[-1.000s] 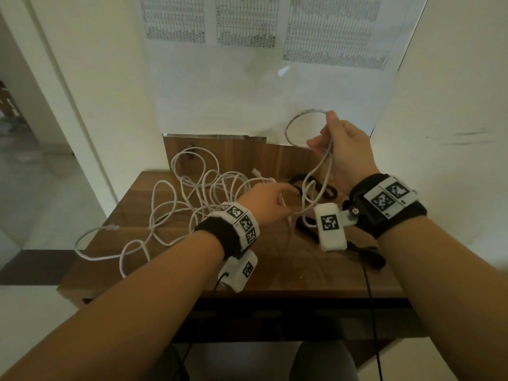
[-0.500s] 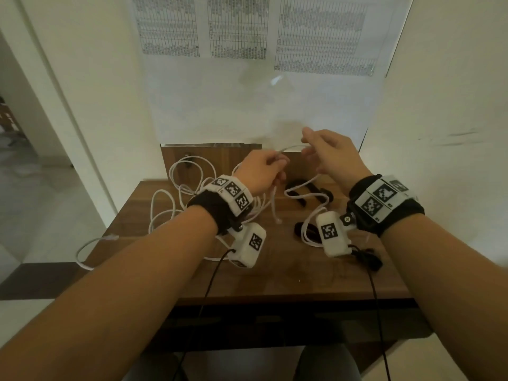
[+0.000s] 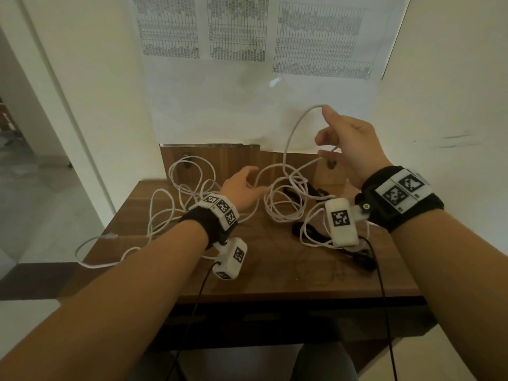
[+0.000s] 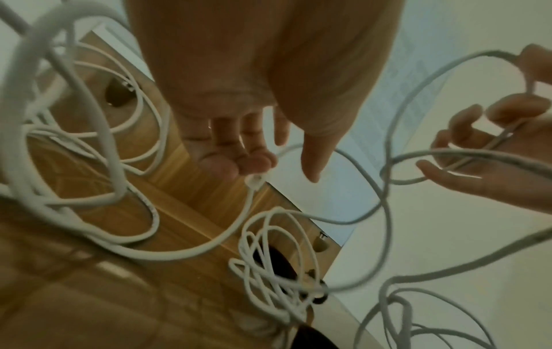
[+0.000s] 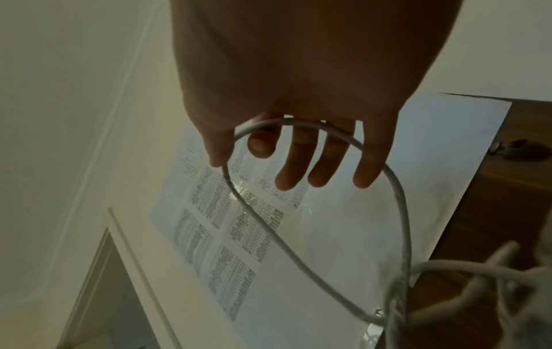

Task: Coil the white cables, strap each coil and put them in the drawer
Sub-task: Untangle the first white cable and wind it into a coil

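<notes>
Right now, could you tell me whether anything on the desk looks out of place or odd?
Yes: the white cable sprawls in tangled loops across the wooden desk, and one loop hangs over its left edge. Black straps lie beneath the tangle. Nothing looks damaged.

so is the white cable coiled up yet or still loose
Mostly loose: the white cable sprawls in tangled loops over the table; the right hand holds one raised loop.
</notes>
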### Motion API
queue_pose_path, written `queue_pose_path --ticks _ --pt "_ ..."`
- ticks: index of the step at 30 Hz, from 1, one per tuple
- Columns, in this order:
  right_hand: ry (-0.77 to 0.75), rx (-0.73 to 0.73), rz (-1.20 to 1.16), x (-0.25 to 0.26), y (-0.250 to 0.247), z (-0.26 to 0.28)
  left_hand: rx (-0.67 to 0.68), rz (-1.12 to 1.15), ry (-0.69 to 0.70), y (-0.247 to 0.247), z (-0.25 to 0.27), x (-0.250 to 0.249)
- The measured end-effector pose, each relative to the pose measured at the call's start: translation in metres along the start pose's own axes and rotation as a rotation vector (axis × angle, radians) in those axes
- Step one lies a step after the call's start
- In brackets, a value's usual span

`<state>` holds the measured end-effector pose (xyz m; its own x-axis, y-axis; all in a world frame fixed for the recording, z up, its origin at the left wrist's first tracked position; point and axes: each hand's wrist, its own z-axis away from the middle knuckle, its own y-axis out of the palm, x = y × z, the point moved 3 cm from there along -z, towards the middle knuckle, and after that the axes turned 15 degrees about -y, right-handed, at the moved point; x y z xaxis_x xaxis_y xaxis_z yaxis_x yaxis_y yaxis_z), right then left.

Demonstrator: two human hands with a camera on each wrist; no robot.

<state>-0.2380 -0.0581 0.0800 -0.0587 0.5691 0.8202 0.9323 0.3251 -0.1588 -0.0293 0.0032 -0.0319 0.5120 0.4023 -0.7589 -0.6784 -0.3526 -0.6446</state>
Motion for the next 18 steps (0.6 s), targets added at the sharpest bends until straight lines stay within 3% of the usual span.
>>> queue_pose_path --ticks 2,4,6,9,11,18 --pt "-0.013 -0.015 0.013 0.004 0.002 -0.001 0.006 -0.080 0.026 -0.003 -0.001 -0.002" --pt "-0.020 -0.074 0.020 0.005 0.002 -0.003 -0.024 -0.023 0.050 -0.008 -0.001 -0.007" --pt "-0.018 -0.110 0.035 0.003 0.000 -0.005 -0.064 0.148 0.040 -0.016 0.000 -0.014" --pt "-0.010 -0.042 0.140 -0.008 -0.003 -0.005 -0.030 0.488 0.011 -0.031 -0.001 -0.028" --pt "-0.010 -0.003 0.193 -0.015 -0.004 -0.001 -0.030 0.596 0.041 -0.044 0.000 -0.040" --pt "0.081 0.186 0.358 -0.033 -0.001 0.015 -0.120 0.503 0.262 -0.087 0.020 -0.095"
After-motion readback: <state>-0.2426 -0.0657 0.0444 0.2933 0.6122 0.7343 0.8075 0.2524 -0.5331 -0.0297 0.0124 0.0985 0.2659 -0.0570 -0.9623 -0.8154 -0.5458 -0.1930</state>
